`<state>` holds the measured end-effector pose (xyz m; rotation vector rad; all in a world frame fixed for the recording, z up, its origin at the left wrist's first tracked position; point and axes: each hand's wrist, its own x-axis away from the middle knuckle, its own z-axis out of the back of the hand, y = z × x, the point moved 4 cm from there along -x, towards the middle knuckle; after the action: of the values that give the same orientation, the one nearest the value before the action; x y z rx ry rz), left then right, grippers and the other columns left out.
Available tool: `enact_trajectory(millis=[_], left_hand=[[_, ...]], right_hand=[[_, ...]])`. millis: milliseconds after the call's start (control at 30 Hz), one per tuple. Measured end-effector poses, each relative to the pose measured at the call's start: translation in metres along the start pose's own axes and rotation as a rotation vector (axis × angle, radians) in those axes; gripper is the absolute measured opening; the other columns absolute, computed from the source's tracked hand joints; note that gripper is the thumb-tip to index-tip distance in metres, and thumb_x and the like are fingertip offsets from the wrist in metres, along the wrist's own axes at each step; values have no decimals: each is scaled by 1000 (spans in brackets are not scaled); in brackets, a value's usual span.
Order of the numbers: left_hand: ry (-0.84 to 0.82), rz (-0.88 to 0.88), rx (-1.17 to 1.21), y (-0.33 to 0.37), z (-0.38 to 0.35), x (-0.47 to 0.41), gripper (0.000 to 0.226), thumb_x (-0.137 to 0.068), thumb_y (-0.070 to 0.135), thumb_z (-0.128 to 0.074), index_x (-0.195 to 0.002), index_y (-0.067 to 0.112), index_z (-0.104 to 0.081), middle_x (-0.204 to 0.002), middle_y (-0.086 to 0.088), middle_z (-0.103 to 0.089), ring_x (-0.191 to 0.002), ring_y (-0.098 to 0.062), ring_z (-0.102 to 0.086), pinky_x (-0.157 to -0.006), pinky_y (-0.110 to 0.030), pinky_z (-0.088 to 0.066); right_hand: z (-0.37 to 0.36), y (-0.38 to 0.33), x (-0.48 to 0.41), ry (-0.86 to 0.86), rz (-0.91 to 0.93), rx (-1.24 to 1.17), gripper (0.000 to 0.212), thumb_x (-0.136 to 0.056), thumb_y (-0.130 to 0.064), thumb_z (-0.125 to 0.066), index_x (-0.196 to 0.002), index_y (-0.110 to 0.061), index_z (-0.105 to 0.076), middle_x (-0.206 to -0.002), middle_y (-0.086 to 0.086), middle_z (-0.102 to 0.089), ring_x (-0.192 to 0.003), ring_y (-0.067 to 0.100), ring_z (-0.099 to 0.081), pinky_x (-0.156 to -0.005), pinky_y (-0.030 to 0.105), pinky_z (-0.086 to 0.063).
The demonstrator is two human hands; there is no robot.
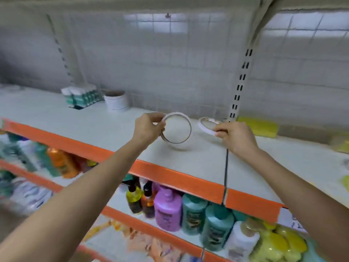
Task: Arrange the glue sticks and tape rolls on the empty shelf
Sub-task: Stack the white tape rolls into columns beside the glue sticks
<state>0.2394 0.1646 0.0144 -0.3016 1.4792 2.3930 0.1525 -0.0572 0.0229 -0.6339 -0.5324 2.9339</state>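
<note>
**Open middle, crowded edges**

Bare white shelf (94, 127) surface is lying open across the front and left. At the back left, a pack of teal-and-white bottles (80, 97) and a white tub (115, 101) are blocking the wall side. A slotted upright (238, 86) and yellow packets (259, 126) are closing off the right. Both hands, each holding a tape roll, are filling the centre.

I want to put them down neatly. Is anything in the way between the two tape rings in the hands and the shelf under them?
Nothing visible is. The left hand holds one tape ring upright and the right hand holds the other tape ring nearly flat, both over bare shelf. The glue sticks and a white tub stand far back left.
</note>
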Motion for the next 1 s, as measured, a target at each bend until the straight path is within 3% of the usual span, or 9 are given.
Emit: enact_trajectory(millis=[167,400,533,667,833,933,1000], left_hand=[[55,63,-61,-57,83,-10,16,-85,5,-58,-95,12,-69,-81,-2,-67,-47,4,-57,-70,-29,-58],[146,114,-114,-121,157,-45,16,-86,5,-58,-95,13,-69,-79,-2,-67,-48,3,-57,-67,-24,-58],[161,152,-124,-158,189,-76,19,-86,4,-57,-98,11,-69,-82,-3,-66,-60,-9,-61,-60,-16,-56],[125,187,-165,-190,207,-108,19,-86,4,-56,-98,12,-69,-79,-4,-67,-63,-17,-61,-66,-23,-57],[70,201,-205,-218,208,-145,20,-85,7,-58,-100,15,-69,-77,1,-67,-48,2,-55,-71,-23,-55],[15,171,-231,-220,202,-163,21,-86,8,-58,-103,13,-69,-88,-3,-70,-73,-10,-63,-85,-31,-53],[-66,143,-300,-220,198,-174,21,-86,10,-59,-104,13,-69,-96,-2,-70,-88,-16,-63,-88,-24,-47]], right_hand=[[-56,-88,-27,-52,91,-135,14,-83,-10,-60,-90,-13,-72,-94,8,-71,-92,26,-62,-83,37,-46],[-119,-163,-90,-119,153,-181,14,-84,-10,-59,-88,-16,-71,-88,6,-70,-82,23,-58,-77,33,-46],[-157,-198,-126,-114,194,-253,15,-84,-9,-58,-90,-14,-71,-89,2,-70,-84,23,-59,-78,34,-44],[-189,-223,-154,-116,204,-299,15,-82,-7,-58,-91,-9,-70,-94,6,-71,-89,26,-61,-83,37,-47],[-207,-233,-181,-141,184,-277,14,-80,-9,-57,-85,-11,-70,-84,10,-70,-81,29,-60,-77,39,-48],[-210,-235,-185,-149,166,-235,15,-82,-12,-57,-87,-16,-70,-83,7,-69,-78,25,-58,-74,36,-46],[-213,-239,-184,-145,164,-201,14,-83,-13,-57,-87,-16,-70,-84,5,-69,-78,23,-57,-73,34,-43]])
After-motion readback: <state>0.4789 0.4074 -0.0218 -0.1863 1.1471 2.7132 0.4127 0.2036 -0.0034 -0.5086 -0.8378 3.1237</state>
